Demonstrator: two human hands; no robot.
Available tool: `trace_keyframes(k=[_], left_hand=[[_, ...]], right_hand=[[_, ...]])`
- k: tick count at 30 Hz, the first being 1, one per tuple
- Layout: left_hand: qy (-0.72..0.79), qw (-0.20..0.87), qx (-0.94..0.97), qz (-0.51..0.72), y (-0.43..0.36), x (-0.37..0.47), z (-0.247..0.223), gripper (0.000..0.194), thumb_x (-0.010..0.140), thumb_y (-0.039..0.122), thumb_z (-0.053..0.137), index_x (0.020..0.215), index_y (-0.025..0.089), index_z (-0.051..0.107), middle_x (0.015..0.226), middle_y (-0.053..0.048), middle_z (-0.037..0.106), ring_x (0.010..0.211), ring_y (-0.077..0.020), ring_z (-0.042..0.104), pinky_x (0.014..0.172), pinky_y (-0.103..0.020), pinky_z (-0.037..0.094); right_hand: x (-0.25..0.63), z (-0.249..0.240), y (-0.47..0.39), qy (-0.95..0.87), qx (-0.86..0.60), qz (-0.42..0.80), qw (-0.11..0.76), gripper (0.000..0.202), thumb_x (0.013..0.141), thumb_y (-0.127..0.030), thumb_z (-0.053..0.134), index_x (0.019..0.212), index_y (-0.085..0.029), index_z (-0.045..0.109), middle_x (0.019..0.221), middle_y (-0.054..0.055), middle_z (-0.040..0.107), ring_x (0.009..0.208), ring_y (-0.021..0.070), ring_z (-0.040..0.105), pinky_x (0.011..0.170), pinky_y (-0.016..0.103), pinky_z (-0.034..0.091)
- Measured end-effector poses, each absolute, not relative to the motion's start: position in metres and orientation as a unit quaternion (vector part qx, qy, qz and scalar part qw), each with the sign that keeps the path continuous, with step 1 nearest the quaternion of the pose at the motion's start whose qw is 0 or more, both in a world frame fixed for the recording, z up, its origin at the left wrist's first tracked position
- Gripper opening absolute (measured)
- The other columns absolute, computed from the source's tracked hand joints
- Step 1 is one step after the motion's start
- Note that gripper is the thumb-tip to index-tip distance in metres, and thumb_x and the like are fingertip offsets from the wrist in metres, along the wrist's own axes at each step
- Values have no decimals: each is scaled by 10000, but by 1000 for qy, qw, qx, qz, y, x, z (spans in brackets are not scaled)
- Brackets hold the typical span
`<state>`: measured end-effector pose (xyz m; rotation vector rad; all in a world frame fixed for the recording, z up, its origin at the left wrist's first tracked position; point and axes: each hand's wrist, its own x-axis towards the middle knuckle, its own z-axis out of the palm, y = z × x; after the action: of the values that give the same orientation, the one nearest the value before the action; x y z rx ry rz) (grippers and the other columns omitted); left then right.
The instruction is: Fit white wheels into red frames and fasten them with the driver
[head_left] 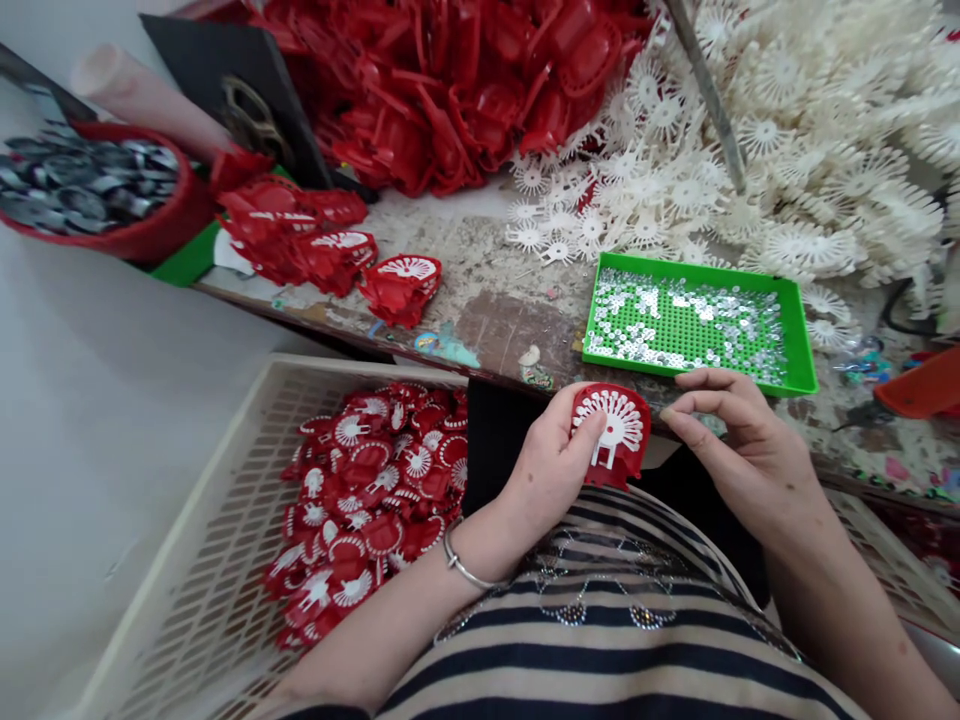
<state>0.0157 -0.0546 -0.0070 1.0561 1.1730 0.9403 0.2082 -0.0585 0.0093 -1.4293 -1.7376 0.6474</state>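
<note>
My left hand (551, 450) grips a red plastic shell (636, 440) in front of my body, its thumb pressed on the white spoked plastic piece (616, 428) seated inside. Just to the right of the shell, my right hand (739, 440) has thumb and index finger pinched together at the tips. Whatever those fingertips hold, if anything, is too small to name. Behind this hand, on the bench edge, a green tray (801, 345) contains many tiny shiny silver pieces (645, 333).
Red shells (465, 90) and white spoked pieces (780, 140) are heaped on the worn bench (480, 240). Several red assemblies (405, 285) lie near its edge. Below left, a plastic crate (217, 500) holds finished-looking red-and-white parts. An orange-handled tool (922, 385) lies right.
</note>
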Motion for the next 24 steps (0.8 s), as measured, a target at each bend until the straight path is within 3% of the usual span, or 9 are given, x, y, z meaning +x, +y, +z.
trace_keyframes(k=[14, 24], left_hand=[[516, 505, 566, 399, -56, 14, 2, 246, 946, 265, 485, 1168, 185, 555, 1109, -65, 703, 1037, -200, 648, 935, -325, 484], [507, 501, 586, 385, -59, 12, 6, 262, 949, 275, 476, 1186, 195, 552, 1088, -65, 710, 999, -209, 666, 892, -321, 503]], right_hand=[[182, -3, -62, -755, -534, 164, 344, 211, 943, -402, 577, 871, -260, 716, 1194, 94, 574, 1168, 290, 515, 973, 519, 425], [182, -1, -64, -743, -540, 201, 339, 211, 924, -421, 601, 861, -259, 721, 1210, 98, 566, 1163, 295, 520, 994, 551, 424]])
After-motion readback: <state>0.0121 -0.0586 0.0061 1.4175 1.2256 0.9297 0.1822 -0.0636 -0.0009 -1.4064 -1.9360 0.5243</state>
